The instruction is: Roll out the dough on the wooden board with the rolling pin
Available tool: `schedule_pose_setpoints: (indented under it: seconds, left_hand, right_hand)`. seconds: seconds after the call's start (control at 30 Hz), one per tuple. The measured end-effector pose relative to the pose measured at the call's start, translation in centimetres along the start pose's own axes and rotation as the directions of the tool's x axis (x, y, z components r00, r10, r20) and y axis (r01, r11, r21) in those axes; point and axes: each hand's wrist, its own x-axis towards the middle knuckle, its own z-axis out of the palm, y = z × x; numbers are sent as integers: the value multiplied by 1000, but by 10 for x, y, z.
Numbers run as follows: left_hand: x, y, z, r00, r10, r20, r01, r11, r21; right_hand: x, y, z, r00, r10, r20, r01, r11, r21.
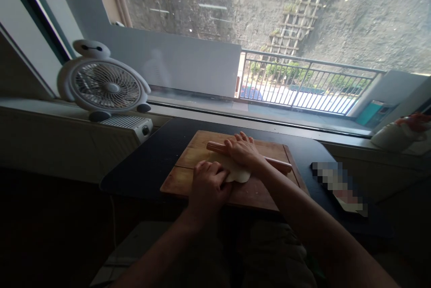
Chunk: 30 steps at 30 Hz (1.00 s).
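Note:
A flat, pale sheet of dough point(239, 175) lies on a wooden cutting board point(183, 180). Across its far part rests a wooden rolling pin point(279, 165), slanting down to the right. My right hand point(243, 148) lies palm down over the pin, its fingers stretched out past it and touching the board side. At the dough's near left edge, my left hand point(210, 182) is closed with curled fingers, pinching the rim; its fingertips are partly hidden.
The board sits on a dark table point(141, 166) by a large window. A white fan point(109, 86) stands on a ledge to the left. A blurred-out flat object point(340, 187) lies at the table's right. A white pot-like object point(392, 137) is on the right sill.

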Motion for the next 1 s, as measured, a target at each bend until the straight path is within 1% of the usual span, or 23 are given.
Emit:
schedule_pose_setpoints:
  seconds: [0.07, 0.1, 0.2, 0.27, 0.37, 0.43, 0.5, 0.57, 0.7, 0.77, 0.83, 0.9, 1.0]
  left_hand:
    - [0, 0, 0, 1000, -6, 2, 6, 1000, 2]
    - [0, 0, 0, 1000, -7, 3, 7, 1000, 2]
    - [0, 0, 0, 1000, 0, 9, 0, 1000, 1]
    - [0, 0, 0, 1000, 7, -4, -7, 1000, 0]
    - [0, -1, 0, 1000, 8, -27, -8, 1000, 1]
    - [0, -1, 0, 1000, 9, -20, -9, 1000, 3]
    - [-1, -2, 0, 1000, 15, -13, -15, 1000, 4]
    - [-1, -3, 1, 1000, 20, -20, -20, 1000, 2]
    - [-1, -4, 1, 999, 14, -29, -14, 1000, -9]
    - [-1, -4, 2, 1000, 7, -14, -7, 1000, -12]
    - [-1, -3, 3, 1000, -2, 1, 2, 1000, -10]
    - [-1, -2, 3, 1000, -9, 6, 9, 1000, -1]
    - [-1, -4, 1, 1000, 5, 6, -5, 1000, 13]
  right_hand:
    - [3, 0, -2, 998, 30, 49, -29, 999, -17]
    - [2, 0, -2, 999, 17, 51, -16, 1000, -18]
    - [-5, -3, 2, 996, -84, -19, 84, 996, -10]
    - [-6, -2, 3, 993, -105, -63, 104, 994, -18]
    - [5, 1, 0, 996, -43, -80, 40, 998, -39]
    - [12, 1, -4, 991, -2, -134, -6, 998, -56]
    - [10, 0, -5, 975, -5, -220, -12, 997, -76]
    - [-2, 0, -3, 964, -28, -264, 5, 996, -90]
    - [-35, 7, 0, 968, -35, -247, 10, 995, -99]
    - [-40, 10, -1, 970, -19, -243, -3, 996, -92]
    - [-32, 10, -4, 977, -6, -212, -6, 998, -57]
    - [-14, 10, -6, 984, 20, -176, -24, 1000, -19]
    - [13, 11, -9, 987, 135, -91, -133, 991, 29]
